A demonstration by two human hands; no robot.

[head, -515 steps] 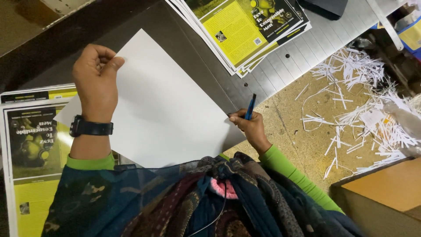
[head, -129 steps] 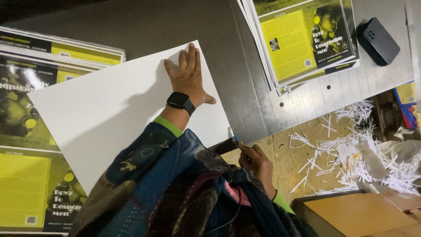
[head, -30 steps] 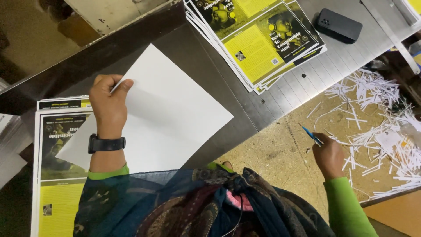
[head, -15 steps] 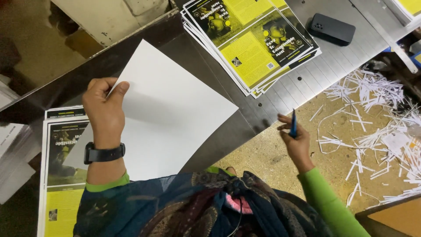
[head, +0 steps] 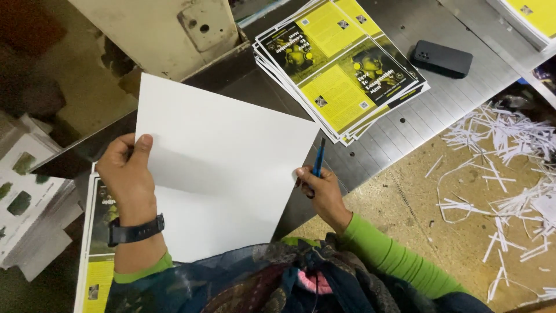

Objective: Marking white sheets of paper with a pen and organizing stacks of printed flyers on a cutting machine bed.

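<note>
Head view looks down on a large white sheet [head: 226,168] lying over the grey counter [head: 446,98]. Left hand [head: 127,174] pinches its left edge, fingers closed on the paper. Right hand [head: 321,194] touches the right edge, fingers wrapped around a blue pen [head: 318,159]. Yellow-and-black printed sheets [head: 341,64] are stacked further off, a dark phone [head: 443,58] beside them.

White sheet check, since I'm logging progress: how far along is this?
Done: a printed yellow-and-black stack lies on the metal table. In hand: left hand grips the white sheet; right hand holds a blue pen at its edge. Left: the sheet is blank.
</note>
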